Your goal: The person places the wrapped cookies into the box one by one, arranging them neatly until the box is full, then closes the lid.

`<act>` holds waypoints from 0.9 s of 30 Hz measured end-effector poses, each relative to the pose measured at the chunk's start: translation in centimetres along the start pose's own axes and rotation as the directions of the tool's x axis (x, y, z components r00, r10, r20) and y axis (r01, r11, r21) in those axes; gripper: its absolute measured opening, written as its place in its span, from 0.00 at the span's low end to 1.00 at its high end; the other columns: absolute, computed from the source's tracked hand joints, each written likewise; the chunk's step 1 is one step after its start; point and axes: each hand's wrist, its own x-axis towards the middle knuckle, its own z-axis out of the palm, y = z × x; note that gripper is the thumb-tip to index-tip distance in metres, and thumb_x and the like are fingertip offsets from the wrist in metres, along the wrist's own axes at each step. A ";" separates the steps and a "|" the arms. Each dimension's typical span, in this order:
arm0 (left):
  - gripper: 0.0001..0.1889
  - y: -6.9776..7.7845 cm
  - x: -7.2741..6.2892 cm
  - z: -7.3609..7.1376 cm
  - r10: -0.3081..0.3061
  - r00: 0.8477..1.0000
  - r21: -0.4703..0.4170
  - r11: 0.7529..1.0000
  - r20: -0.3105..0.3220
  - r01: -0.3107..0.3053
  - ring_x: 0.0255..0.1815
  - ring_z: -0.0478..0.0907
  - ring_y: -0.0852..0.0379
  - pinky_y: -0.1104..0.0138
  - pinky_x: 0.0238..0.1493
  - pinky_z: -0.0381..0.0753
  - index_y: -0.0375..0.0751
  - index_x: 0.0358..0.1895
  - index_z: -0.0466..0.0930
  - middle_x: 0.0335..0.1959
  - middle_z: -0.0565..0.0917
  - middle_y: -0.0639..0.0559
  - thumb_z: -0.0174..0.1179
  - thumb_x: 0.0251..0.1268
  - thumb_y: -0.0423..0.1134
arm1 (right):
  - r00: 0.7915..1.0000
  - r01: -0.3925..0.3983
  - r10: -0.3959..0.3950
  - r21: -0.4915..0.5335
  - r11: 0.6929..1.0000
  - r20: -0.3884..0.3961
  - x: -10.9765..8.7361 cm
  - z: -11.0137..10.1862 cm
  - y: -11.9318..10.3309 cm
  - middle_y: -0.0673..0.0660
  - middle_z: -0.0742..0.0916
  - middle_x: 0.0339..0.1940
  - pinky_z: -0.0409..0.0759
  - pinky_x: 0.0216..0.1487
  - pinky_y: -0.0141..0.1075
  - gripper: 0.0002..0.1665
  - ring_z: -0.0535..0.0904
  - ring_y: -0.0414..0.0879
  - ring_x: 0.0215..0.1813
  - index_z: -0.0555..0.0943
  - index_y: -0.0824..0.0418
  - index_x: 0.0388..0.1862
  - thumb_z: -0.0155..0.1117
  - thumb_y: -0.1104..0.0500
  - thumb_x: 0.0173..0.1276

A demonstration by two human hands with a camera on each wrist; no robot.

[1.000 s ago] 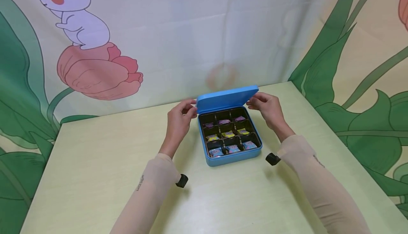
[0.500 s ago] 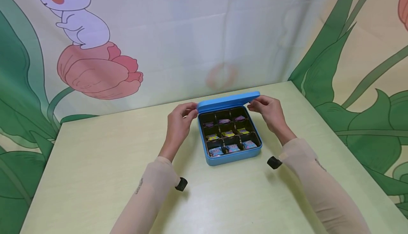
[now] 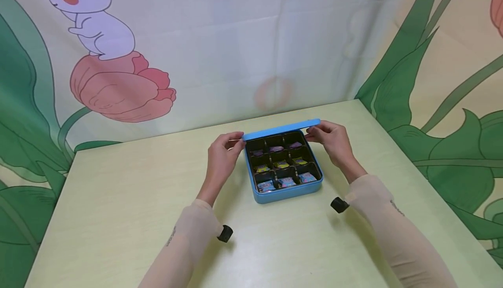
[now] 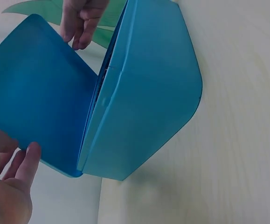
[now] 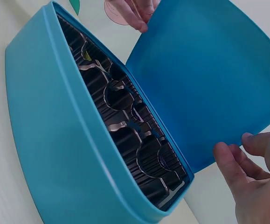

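A blue tin box (image 3: 288,195) stands on the table with its hinged lid (image 3: 280,129) raised, seen nearly edge-on in the head view. My left hand (image 3: 222,155) pinches the lid's left side edge between thumb and fingers. On the opposite edge my right hand (image 3: 333,143) does the same. Both wrist views show the lid's smooth inner face (image 5: 204,79). Inside the box a dark divided tray (image 5: 125,119) holds small wrapped candies: purple at the back (image 3: 276,149), yellow in the middle (image 3: 281,164), light blue in front (image 3: 287,182).
The pale table (image 3: 129,205) extends around the box, its back edge close behind the lid. A printed cloth (image 3: 220,52) with an animal, flowers and leaves hangs behind. Black wrist cameras (image 3: 225,234) stick out from both sleeves.
The lid has tilted forward and down, from showing its face to nearly edge-on in the head view. Both hands have come slightly down with it; the box has stayed in place.
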 end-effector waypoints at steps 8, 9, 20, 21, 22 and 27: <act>0.14 0.1 -0.4 0.4 -0.061 0.998 -0.064 0.996 -0.016 0.060 0.47 0.88 0.49 0.67 0.51 0.84 0.32 0.56 0.86 0.51 0.84 0.41 0.60 0.78 0.37 | 1.000 -0.014 0.014 0.009 1.000 -0.004 -0.4 -0.1 0.3 0.54 0.90 0.41 0.85 0.54 0.41 0.20 0.89 0.43 0.40 0.78 0.77 0.63 0.59 0.66 0.79; 0.14 0.1 -0.5 0.4 -0.065 0.998 -0.080 0.995 -0.018 0.063 0.47 0.88 0.49 0.68 0.50 0.84 0.32 0.56 0.86 0.51 0.84 0.41 0.60 0.78 0.37 | 1.000 -0.016 0.016 0.009 1.000 -0.003 -0.4 -0.1 0.3 0.54 0.90 0.41 0.84 0.54 0.41 0.20 0.89 0.43 0.40 0.78 0.77 0.64 0.58 0.66 0.79; 0.14 0.1 -0.6 0.5 -0.107 0.994 -0.108 0.989 -0.005 0.105 0.47 0.89 0.49 0.66 0.53 0.84 0.33 0.55 0.87 0.52 0.85 0.41 0.62 0.76 0.39 | 0.988 -0.154 0.153 -0.065 0.986 -0.018 -0.8 -0.4 0.1 0.72 0.82 0.63 0.78 0.63 0.50 0.20 0.90 0.44 0.42 0.78 0.74 0.66 0.52 0.68 0.81; 0.14 0.1 -0.7 0.5 -0.109 0.994 -0.108 0.988 -0.002 0.108 0.47 0.89 0.49 0.66 0.52 0.84 0.33 0.55 0.87 0.52 0.85 0.41 0.62 0.76 0.39 | 0.987 -0.162 0.161 -0.073 0.984 -0.019 -0.9 -0.4 0.1 0.72 0.82 0.63 0.79 0.63 0.50 0.20 0.90 0.43 0.41 0.78 0.74 0.66 0.53 0.67 0.81; 0.14 0.1 -0.7 0.5 -0.113 0.994 -0.111 0.987 -0.001 0.112 0.47 0.89 0.49 0.66 0.52 0.84 0.33 0.55 0.87 0.52 0.85 0.42 0.63 0.76 0.39 | 0.986 -0.169 0.168 -0.084 0.982 -0.019 -0.9 -0.4 0.0 0.71 0.83 0.62 0.80 0.62 0.48 0.20 0.90 0.41 0.40 0.78 0.73 0.66 0.53 0.66 0.81; 0.14 0.2 -0.8 0.5 -0.130 0.992 -0.116 0.985 0.001 0.129 0.47 0.89 0.49 0.66 0.52 0.84 0.32 0.55 0.87 0.52 0.85 0.41 0.64 0.75 0.38 | 0.986 -0.166 0.164 -0.121 0.979 -0.025 -1.1 -0.6 -0.1 0.66 0.86 0.58 0.85 0.52 0.37 0.20 0.87 0.39 0.37 0.81 0.72 0.64 0.53 0.61 0.82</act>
